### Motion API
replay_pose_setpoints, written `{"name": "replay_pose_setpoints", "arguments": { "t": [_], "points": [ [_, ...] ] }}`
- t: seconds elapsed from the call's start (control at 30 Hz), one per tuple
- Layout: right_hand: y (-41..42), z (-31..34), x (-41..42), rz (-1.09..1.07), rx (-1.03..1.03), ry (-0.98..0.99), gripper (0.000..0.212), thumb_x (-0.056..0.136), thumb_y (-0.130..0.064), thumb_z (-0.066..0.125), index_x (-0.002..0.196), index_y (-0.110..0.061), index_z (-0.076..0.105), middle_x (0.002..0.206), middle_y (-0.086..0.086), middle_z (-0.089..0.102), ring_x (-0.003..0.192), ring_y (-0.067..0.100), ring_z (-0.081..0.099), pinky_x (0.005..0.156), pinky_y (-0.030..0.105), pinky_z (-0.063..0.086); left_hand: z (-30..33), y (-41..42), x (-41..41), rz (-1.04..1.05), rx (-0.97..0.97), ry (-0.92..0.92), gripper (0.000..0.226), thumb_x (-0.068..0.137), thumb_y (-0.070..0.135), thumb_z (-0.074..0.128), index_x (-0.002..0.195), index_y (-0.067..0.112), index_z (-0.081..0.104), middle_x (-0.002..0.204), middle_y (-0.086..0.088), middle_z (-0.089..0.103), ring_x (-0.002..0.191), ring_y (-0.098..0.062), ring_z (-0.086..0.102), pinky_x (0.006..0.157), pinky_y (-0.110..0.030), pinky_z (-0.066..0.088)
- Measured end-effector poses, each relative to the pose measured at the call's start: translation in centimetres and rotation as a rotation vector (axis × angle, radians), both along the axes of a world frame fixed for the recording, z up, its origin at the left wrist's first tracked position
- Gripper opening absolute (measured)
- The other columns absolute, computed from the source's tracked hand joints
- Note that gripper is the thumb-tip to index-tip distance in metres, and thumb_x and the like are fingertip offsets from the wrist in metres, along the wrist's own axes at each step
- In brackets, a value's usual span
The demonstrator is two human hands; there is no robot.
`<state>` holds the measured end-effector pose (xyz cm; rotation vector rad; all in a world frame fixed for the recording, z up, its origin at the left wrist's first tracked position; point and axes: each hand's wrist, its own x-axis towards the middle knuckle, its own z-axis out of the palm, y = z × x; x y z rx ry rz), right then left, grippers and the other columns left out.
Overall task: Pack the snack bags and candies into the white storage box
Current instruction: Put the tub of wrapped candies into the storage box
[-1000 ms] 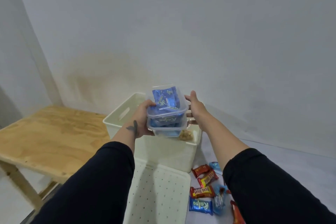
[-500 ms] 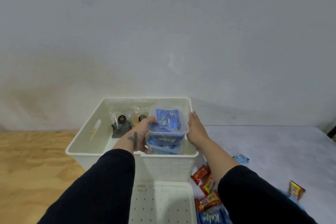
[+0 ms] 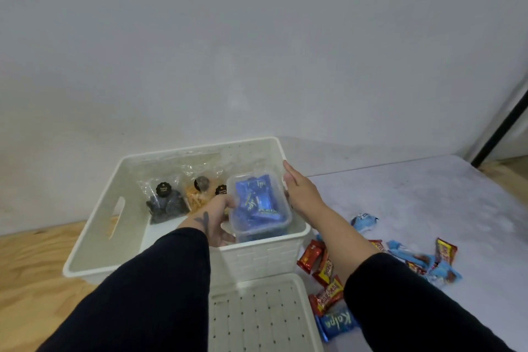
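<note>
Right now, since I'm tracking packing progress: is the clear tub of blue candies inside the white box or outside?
Inside: the clear tub sits below the white box rim, near its right front corner.

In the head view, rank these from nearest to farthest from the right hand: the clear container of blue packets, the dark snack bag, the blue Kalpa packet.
From the right hand:
1. Clear container, touching it, inside the white box.
2. Dark snack bag, at the box's back left.
3. Blue Kalpa packet, outside the box, near its lid.
</note>
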<state>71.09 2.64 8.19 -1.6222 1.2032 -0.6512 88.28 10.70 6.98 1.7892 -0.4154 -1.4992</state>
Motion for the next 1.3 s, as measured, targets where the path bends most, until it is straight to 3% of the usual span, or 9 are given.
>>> {"name": "replay_pose_setpoints", "arguments": {
  "t": [0.13, 0.27, 0.43, 0.5, 0.6, 0.97, 1.07, 1.17, 1.3],
  "points": [
    [0.2, 0.1, -0.1, 0.019, -0.026, 0.061, 0.046, 0.104, -0.028, 0.033, 0.149, -0.026, 0.029, 0.153, 0.001, 0.035, 0.140, 0.019, 0.035, 0.112, 0.025, 0.025, -0.2, 0.1, -0.2, -0.041, 0.021, -0.028, 0.028, 0.087, 0.011, 0.039, 0.112, 0.007, 0.051, 0.103, -0.011, 0.062, 0.057, -0.028, 0.061, 0.039, -0.023, 0.046],
    [0.3, 0.4, -0.1, 0.062, -0.050, 0.121, 0.059, 0.099, -0.030, 0.048, 0.152, -0.028, 0.021, 0.155, 0.002, 0.031, 0.143, 0.020, 0.030, 0.111, 0.026, 0.026, -0.6, -0.7, 0.0, -0.199, 0.050, -0.187, 0.032, 0.091, 0.019, 0.058, 0.122, 0.014, 0.052, 0.129, -0.007, 0.056, 0.096, -0.034, 0.064, 0.066, -0.037, 0.056],
    [0.4, 0.7, -0.2, 0.075, -0.056, 0.151, 0.068, 0.096, -0.029, 0.055, 0.152, -0.028, 0.017, 0.156, 0.004, 0.030, 0.143, 0.022, 0.030, 0.112, 0.028, 0.027, -0.1, -1.0, -0.4, -0.377, 0.094, -0.333, 0.045, 0.092, 0.022, 0.057, 0.134, 0.017, 0.042, 0.133, -0.011, 0.054, 0.057, -0.024, 0.061, 0.062, -0.036, 0.054],
    [0.5, 0.8, -0.1, 0.089, -0.056, 0.178, 0.074, 0.094, -0.028, 0.058, 0.153, -0.028, 0.013, 0.156, 0.005, 0.030, 0.142, 0.023, 0.031, 0.111, 0.029, 0.028, -0.1, -1.0, -0.6, -0.401, 0.100, -0.402, 0.054, 0.091, 0.026, 0.059, 0.139, 0.016, 0.038, 0.137, -0.011, 0.050, 0.087, -0.029, 0.065, 0.083, -0.042, 0.055],
    [0.7, 0.9, 0.0, 0.105, -0.052, 0.211, 0.084, 0.090, -0.026, 0.064, 0.153, -0.030, 0.009, 0.154, 0.007, 0.033, 0.139, 0.025, 0.035, 0.110, 0.031, 0.031, -0.4, -1.0, -0.5, -0.531, 0.143, -0.595, 0.065, 0.091, 0.037, 0.057, 0.146, 0.015, 0.029, 0.144, -0.011, 0.044, 0.126, -0.031, 0.047, 0.109, -0.045, 0.038],
    [0.6, 0.9, -0.1, 0.130, -0.080, 0.237, 0.087, 0.089, -0.024, 0.066, 0.153, -0.028, 0.007, 0.155, 0.006, 0.032, 0.141, 0.023, 0.033, 0.108, 0.027, 0.030, -0.5, -0.4, -0.7, -0.534, 0.126, -0.522, 0.059, 0.090, 0.034, 0.059, 0.141, 0.015, 0.038, 0.136, -0.009, 0.052, 0.117, -0.028, 0.055, 0.101, -0.037, 0.045],
    [0.6, 1.0, -0.1, 0.136, -0.098, 0.250, 0.087, 0.090, -0.025, 0.065, 0.153, -0.028, 0.007, 0.155, 0.006, 0.032, 0.141, 0.024, 0.033, 0.108, 0.028, 0.030, -0.6, -0.1, -1.0, -0.561, 0.113, -0.605, 0.066, 0.092, 0.034, 0.057, 0.147, 0.017, 0.024, 0.148, -0.009, 0.040, 0.131, -0.030, 0.041, 0.106, -0.037, 0.035],
    [0.7, 1.0, -0.2, 0.139, -0.105, 0.251, 0.086, 0.090, -0.025, 0.065, 0.153, -0.027, 0.007, 0.155, 0.006, 0.031, 0.141, 0.024, 0.033, 0.109, 0.028, 0.030, -0.8, 0.0, -0.9, -0.574, 0.084, -0.732, 0.092, 0.091, 0.035, 0.058, 0.150, 0.024, -0.013, 0.157, -0.011, 0.021, 0.141, -0.033, 0.028, 0.116, -0.043, 0.023],
    [0.7, 1.0, -0.2, 0.140, -0.110, 0.255, 0.086, 0.090, -0.026, 0.064, 0.154, -0.027, 0.006, 0.155, 0.006, 0.031, 0.141, 0.024, 0.033, 0.109, 0.028, 0.030, -0.9, 0.0, -0.7, -0.590, 0.066, -0.701, 0.096, 0.092, 0.033, 0.058, 0.147, 0.032, -0.022, 0.156, -0.011, 0.024, 0.139, -0.031, 0.033, 0.115, -0.042, 0.026]
  ]
}}
